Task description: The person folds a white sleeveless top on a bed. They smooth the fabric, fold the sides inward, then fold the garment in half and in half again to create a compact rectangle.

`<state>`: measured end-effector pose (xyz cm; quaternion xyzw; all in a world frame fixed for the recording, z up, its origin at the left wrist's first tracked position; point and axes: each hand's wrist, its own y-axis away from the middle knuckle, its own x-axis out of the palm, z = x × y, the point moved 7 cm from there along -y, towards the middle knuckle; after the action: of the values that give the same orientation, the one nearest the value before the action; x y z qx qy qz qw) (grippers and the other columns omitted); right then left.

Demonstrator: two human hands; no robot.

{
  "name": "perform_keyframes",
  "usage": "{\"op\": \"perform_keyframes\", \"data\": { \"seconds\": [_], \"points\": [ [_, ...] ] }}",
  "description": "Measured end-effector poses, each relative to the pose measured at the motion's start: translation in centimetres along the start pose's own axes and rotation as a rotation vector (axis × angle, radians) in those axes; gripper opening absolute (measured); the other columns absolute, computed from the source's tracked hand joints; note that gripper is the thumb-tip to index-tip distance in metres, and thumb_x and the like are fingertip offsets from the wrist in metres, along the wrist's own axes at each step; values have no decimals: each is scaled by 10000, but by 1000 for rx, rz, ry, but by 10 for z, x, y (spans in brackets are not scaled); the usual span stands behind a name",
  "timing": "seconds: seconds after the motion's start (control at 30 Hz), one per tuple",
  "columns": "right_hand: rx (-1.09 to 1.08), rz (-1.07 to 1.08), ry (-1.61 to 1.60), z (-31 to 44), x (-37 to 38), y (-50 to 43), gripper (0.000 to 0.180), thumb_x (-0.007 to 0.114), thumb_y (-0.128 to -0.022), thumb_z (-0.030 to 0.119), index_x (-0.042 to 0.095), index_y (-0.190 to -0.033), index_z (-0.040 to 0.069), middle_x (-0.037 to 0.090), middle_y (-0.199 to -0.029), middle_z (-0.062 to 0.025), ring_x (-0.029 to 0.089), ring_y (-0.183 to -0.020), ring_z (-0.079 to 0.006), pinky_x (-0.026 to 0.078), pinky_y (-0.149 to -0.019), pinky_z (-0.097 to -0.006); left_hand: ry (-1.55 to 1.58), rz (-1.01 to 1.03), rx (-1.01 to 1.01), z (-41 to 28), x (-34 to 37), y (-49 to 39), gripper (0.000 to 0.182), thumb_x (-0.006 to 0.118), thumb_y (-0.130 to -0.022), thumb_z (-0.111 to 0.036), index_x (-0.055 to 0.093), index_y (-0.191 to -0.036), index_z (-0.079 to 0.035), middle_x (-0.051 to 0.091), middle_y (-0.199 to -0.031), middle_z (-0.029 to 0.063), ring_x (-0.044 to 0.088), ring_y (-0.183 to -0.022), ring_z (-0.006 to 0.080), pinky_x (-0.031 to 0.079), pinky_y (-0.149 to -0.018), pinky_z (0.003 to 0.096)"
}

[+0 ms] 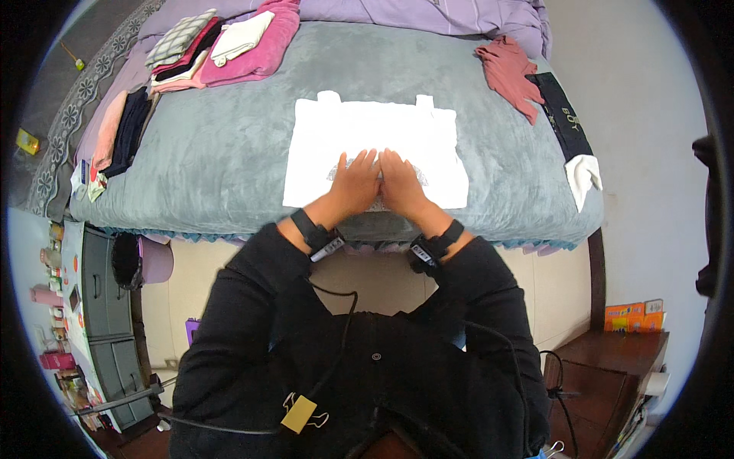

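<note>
A white garment [373, 126] with a grey print and two short straps at its far edge lies flat on the grey-green bed cover [229, 137]. My left hand [356, 182] rests palm down on its near middle part, fingers pointing away from me. Beside it my right hand [401, 182] lies palm down too, the two hands touching or nearly so. Neither hand grips the cloth. The hands hide much of the print. Both wrists carry black straps with small devices.
Folded clothes [178, 51] and a pink folded fleece [252, 57] are stacked at the far left, near rolled dark trousers [127, 132]. At the right lie a reddish top [509, 72], black trousers [562, 117] and a white cloth [583, 177]. A lined bin [156, 260] stands below left.
</note>
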<state>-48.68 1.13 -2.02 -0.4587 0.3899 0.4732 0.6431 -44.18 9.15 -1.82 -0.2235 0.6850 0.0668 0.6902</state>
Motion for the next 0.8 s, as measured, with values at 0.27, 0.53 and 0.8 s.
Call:
{"op": "perform_keyframes", "data": {
  "seconds": [0.27,0.53,0.8],
  "points": [
    [298,-104,246,-65,-13,39,641,457,-911,429,314,-1390,28,282,-1466,-130,242,-1361,-267,155,-1119,-402,-50,49,-343,59,5,41,604,403,-920,-486,291,-1429,-180,219,-1499,83,167,-1390,249,99,-1110,496],
    [406,-140,311,-96,-20,53,615,437,-916,438,320,-1402,79,292,-1468,-94,252,-1355,-267,150,-1107,-462,-61,14,-477,94,6,64,570,383,-935,-419,276,-1432,-160,226,-1503,19,167,-1392,210,82,-1112,514],
    [527,-312,311,-118,-48,86,569,490,-899,361,362,-1363,56,338,-1424,-150,272,-1335,-318,178,-1074,-535,-103,-68,-569,104,-15,86,559,436,-915,-327,305,-1410,-102,248,-1487,88,205,-1377,258,79,-1100,542]
  ]
}}
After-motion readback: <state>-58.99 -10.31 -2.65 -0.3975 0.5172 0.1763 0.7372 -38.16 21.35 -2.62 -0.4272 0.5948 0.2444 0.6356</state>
